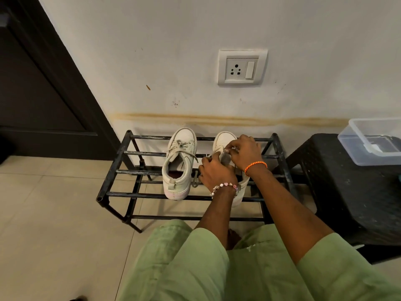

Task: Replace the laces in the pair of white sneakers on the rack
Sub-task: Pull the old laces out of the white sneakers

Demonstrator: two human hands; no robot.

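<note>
White canvas, a little grubby, made up both sneakers, which sat side by side on the top bars of the black metal rack [121,161] with their toes toward the wall. The left sneaker [180,164] lay in plain view, its pale lace [181,146] tied across the tongue and its heel hanging over the front bar. The right sneaker [225,144] was mostly hidden under the two hands, with only its toe and a strip of its side showing.

The left hand [214,172], wearing a beaded bracelet [225,187], lay over the shoe's opening with fingers curled; what they held could not be made out. The right hand [245,152], with an orange thread band [256,165] at the wrist, reached in from the right, its fingertips pinching something at the lacing of the right sneaker. A grey lace end [195,180] dangled between the two shoes. Both forearms stretched out from green sleeves.

Just right of the rack stood a black plastic stool [338,185], carrying a clear plastic tub [373,142]; its contents were too dim to tell. Above the rack a wall socket [242,68] sat in the stained wall, and a dark door [43,83] stood to the left.
</note>
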